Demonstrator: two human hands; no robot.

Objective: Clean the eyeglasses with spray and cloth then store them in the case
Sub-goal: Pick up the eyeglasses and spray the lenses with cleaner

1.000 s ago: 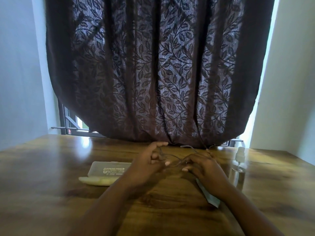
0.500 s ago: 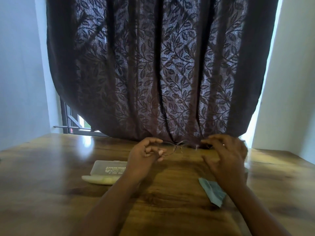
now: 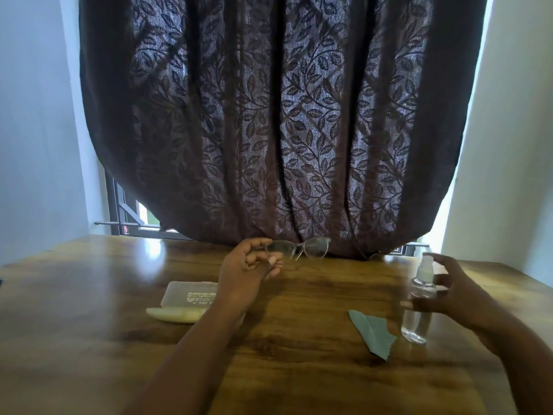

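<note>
My left hand pinches the thin-framed eyeglasses by their left end and holds them up above the wooden table, lenses out to the right. My right hand hovers beside the clear spray bottle with fingers spread, thumb and fingertips on either side of it, blurred, not clearly closed on it. The bottle stands upright at the right. A pale blue-green cloth lies flat on the table left of the bottle. The translucent case lies open at the left, with its cream-coloured half in front.
A dark leaf-patterned curtain hangs down to the table's far edge, right behind the glasses. A window grille shows at the lower left of it. White walls close in on both sides.
My right hand let go of the glasses and cloth, moved right and now reaches the spray bottle. The cloth lies on the table. My left hand raised the glasses alone.
</note>
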